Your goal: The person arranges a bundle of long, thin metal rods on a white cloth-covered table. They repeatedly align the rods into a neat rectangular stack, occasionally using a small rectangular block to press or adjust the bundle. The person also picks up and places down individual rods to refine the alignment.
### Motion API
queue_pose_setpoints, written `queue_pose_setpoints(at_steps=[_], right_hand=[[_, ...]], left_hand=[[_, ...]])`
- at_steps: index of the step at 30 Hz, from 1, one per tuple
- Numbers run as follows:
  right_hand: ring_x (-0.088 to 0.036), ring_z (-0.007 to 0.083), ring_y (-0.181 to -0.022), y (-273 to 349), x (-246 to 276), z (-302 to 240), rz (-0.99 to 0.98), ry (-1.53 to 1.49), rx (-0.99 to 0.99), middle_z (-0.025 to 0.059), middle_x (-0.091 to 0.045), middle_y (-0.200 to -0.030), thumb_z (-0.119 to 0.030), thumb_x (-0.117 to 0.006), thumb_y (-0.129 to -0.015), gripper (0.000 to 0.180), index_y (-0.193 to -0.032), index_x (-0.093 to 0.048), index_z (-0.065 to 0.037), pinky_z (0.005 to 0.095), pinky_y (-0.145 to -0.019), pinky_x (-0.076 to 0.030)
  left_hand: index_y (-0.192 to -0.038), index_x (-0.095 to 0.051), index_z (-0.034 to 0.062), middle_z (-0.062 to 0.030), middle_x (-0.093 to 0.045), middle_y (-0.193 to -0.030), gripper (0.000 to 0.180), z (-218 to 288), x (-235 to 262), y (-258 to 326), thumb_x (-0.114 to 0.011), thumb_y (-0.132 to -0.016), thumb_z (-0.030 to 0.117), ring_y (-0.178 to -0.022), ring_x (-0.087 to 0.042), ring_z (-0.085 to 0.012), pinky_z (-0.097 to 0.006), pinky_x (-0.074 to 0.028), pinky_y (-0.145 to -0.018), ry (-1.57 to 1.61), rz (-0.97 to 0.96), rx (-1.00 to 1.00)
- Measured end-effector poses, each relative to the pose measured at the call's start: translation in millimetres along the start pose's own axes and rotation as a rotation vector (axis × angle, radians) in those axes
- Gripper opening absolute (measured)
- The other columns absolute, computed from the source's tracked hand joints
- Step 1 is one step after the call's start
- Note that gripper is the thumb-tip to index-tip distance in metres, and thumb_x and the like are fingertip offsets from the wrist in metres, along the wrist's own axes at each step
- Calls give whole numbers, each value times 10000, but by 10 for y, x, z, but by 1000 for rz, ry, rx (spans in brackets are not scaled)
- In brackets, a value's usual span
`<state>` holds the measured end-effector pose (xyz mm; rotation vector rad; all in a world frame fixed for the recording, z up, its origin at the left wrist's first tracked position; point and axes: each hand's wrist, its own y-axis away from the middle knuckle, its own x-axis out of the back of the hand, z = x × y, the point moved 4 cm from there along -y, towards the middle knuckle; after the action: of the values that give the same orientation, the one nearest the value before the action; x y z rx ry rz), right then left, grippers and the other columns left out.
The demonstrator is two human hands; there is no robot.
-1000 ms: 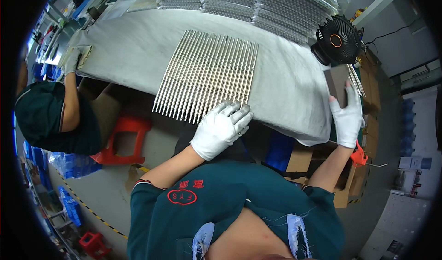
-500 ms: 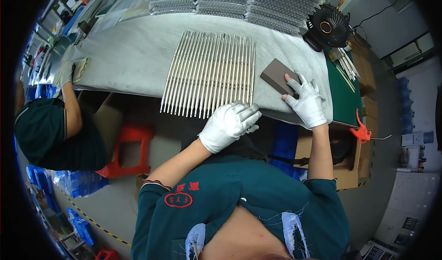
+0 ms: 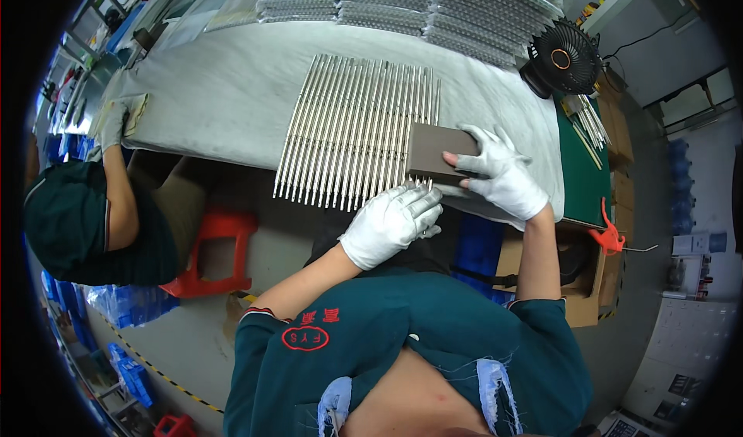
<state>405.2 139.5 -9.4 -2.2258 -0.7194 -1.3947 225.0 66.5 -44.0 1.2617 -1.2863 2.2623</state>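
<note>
A row of slim silver metal rods (image 3: 340, 127) lies side by side on the white-covered table, their near ends jutting past its edge. My left hand (image 3: 391, 224), in a white glove, is closed at the near ends of the rightmost rods, its fingers together and partly hiding those ends. My right hand (image 3: 503, 175), in a white glove with bare thumb and fingertip showing, grips a grey-brown rectangular block (image 3: 433, 150). The block rests flat over the right side of the row and covers part of those rods.
Bubble-wrapped stacks (image 3: 379, 3) line the table's back. A black fan (image 3: 561, 58) stands at the back right, near thin rods (image 3: 592, 123) on a green surface. A red air gun (image 3: 609, 232) hangs at the right edge. A co-worker (image 3: 101, 220) works at left beside a red stool (image 3: 217, 255).
My right hand has taken hold of the block and brought it left from the bare cloth onto the rods. My left hand stays at the near rod ends, shifted slightly nearer.
</note>
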Motion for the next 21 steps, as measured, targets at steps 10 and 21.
queue_pose_setpoints(at_steps=[10,21], right_hand=[[-405,306,-1289,287,284,251,22,-36,-76,172,-439,-1372,-215,-716,-728,475,-1199,-657,-239,502,-1146,-135],[-409,321,-1282,-64,96,74,-38,1,-63,199,-463,-1348,-226,-709,-748,424,-1171,-674,-228,510,-1124,-181]], left_hand=[[-975,-656,91,-70,-658,-1069,322,-4,5,2,-729,-740,300,-989,-637,-217,-354,-499,-917,26,20,2],[-978,-652,89,-72,-655,-1075,328,4,-30,25,-727,-738,298,-990,-636,-220,-369,-500,-912,30,24,14]])
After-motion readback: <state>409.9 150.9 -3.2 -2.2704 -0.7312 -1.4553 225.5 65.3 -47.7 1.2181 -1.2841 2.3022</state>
